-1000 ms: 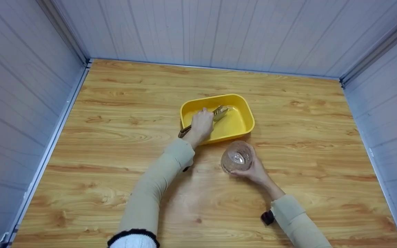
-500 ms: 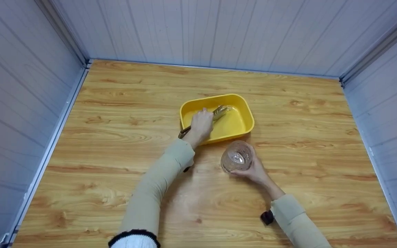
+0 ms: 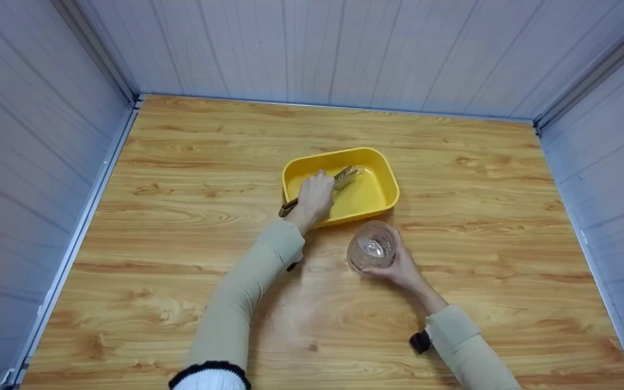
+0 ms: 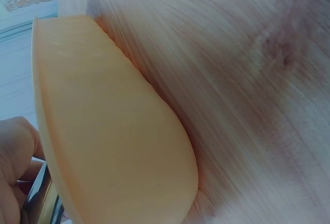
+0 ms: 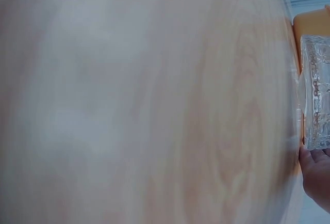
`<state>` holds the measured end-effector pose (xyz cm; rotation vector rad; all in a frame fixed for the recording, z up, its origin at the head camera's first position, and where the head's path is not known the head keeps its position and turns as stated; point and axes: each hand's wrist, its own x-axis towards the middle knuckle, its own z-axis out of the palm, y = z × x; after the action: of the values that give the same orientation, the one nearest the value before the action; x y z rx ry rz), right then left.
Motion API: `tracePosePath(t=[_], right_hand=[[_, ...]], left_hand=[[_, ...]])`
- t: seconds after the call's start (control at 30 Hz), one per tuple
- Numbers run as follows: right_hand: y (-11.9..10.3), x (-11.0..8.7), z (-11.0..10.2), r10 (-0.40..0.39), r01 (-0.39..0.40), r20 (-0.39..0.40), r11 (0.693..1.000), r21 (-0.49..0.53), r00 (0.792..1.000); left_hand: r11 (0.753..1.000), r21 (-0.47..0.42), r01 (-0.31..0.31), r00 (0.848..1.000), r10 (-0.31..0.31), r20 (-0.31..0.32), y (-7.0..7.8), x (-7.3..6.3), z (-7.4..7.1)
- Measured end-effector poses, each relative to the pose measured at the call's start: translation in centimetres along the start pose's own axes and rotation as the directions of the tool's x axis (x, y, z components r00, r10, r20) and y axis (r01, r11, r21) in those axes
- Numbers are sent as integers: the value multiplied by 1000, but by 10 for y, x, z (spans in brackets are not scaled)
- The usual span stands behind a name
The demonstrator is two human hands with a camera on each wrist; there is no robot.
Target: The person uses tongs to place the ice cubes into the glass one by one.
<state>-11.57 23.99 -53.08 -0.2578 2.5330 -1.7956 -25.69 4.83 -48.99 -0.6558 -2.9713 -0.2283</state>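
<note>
In the head view my left hand [image 3: 316,195] reaches over the near left rim of a yellow rectangular tub [image 3: 363,200] and grips gold metal tongs [image 3: 344,177]. Their tips point into the tub, beside a small clear, shiny piece [image 3: 359,170] whose kind I cannot tell. My right hand [image 3: 401,268] holds a patterned clear glass [image 3: 372,246] by its right side, just in front of the tub. In the left wrist view the tub's wall hides most of the tongs [image 4: 44,198]. The right wrist view shows only fingers [image 5: 312,167] at the glass [image 5: 318,95].
A wood-grain tabletop [image 3: 182,244] lies under everything. Pale panel walls [image 3: 312,49] stand at the back and on both sides. A small black device [image 3: 420,342] sits at the right wrist.
The tips of the tongs have drawn closer together inside the tub. My right hand and the glass have stayed in place.
</note>
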Motion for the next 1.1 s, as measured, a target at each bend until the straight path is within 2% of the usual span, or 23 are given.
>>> tracePosePath(t=[0.6, 0.83, 1.1], right_hand=[[1, 0, -1, 47, -47, 2, 999, 7, 999], [0, 0, 0, 10, -10, 2, 1000, 29, 1000], [1, 0, 0, 5, -5, 0, 999, 43, 1000]], left_hand=[[1000, -24, -12, 999, 13, 49, 2, -7, -17], [998, -50, -23, 999, 22, -31, 5, -14, -20], [995, -98, -36, 998, 31, -55, 12, -27, -31]])
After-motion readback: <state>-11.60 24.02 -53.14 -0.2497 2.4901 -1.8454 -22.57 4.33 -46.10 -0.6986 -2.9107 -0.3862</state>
